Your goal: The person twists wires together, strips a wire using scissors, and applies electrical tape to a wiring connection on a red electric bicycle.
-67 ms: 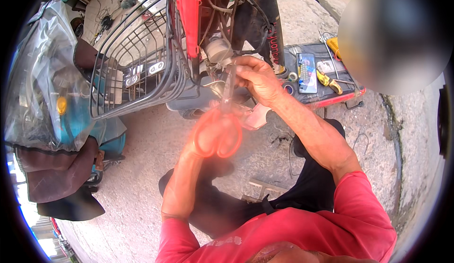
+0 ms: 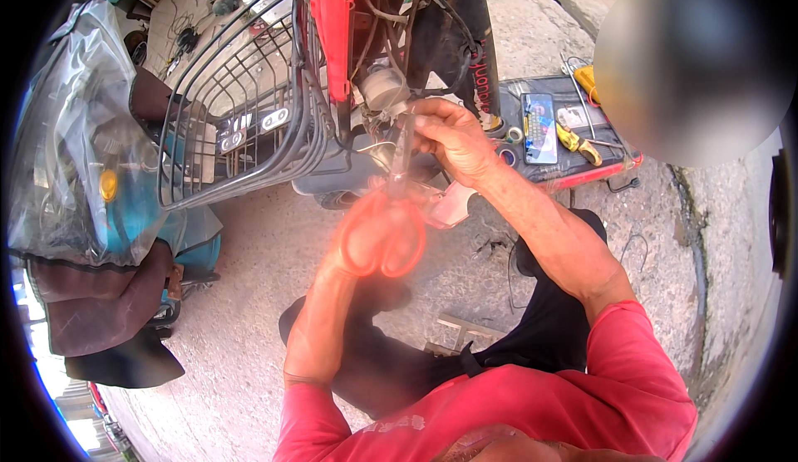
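Note:
A see-through, hazy pair of orange-handled scissors overlaps my left hand, its blades pointing up toward the wires. The haze hides my left fingers, so whether they grip the handles is unclear. My right hand reaches up to the wires under a red-framed two-wheeler. Its thumb and fingers are pinched by the blade tips, on something too small to make out. Just above is a round, pale part. A shiny pale piece shows below my right wrist.
At left stands a black wire basket holding small remotes, beside a plastic-covered teal vehicle. To the right, a dark red-edged tray carries a phone-like device, yellow-handled pliers and tape rolls. Cracked concrete lies underneath.

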Tool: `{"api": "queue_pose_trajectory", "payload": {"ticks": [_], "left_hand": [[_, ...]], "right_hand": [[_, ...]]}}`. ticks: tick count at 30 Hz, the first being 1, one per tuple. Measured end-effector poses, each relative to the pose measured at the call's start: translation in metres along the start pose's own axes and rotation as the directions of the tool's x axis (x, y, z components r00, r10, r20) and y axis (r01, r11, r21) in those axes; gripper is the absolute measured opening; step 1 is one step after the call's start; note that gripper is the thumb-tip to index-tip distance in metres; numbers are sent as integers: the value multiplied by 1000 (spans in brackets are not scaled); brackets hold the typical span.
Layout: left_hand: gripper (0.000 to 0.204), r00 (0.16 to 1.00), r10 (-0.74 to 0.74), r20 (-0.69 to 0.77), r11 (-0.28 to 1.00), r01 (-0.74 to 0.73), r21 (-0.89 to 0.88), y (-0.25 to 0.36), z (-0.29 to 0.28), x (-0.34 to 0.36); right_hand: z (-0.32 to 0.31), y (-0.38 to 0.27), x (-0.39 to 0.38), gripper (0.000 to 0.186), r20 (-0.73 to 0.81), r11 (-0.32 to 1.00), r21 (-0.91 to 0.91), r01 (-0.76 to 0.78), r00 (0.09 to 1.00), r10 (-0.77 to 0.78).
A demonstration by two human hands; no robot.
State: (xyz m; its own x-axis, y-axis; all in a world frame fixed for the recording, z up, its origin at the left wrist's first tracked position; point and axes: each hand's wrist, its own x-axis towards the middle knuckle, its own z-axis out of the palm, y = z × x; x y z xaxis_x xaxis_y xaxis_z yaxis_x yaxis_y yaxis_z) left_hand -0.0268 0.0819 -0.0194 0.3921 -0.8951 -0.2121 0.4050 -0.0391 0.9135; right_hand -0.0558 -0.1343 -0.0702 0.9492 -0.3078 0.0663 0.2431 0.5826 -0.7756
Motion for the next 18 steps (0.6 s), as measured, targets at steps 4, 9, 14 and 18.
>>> {"api": "queue_pose_trajectory", "payload": {"ticks": [4, 9, 14, 18], "left_hand": [[44, 1000, 18, 16, 999, -17, -45, -3, -3, 0], [43, 999, 39, 32, 995, -36, -90, -5, -3, -1], [42, 1000, 17, 22, 996, -15, -82, -2, -1, -1], [42, 999, 27, 21, 997, -25, -79, -3, -1, 0]], "right_hand": [[-5, 2, 1, 22, 27, 1000, 21, -10, 1000, 9], [1, 3, 0, 26, -24, 1000, -26, 18, 1000, -18], [-6, 4, 2, 22, -6, 1000, -16, -1, 1000, 1], [-6, 5, 2, 22, -6, 1000, -23, 2, 1000, -2]]}}
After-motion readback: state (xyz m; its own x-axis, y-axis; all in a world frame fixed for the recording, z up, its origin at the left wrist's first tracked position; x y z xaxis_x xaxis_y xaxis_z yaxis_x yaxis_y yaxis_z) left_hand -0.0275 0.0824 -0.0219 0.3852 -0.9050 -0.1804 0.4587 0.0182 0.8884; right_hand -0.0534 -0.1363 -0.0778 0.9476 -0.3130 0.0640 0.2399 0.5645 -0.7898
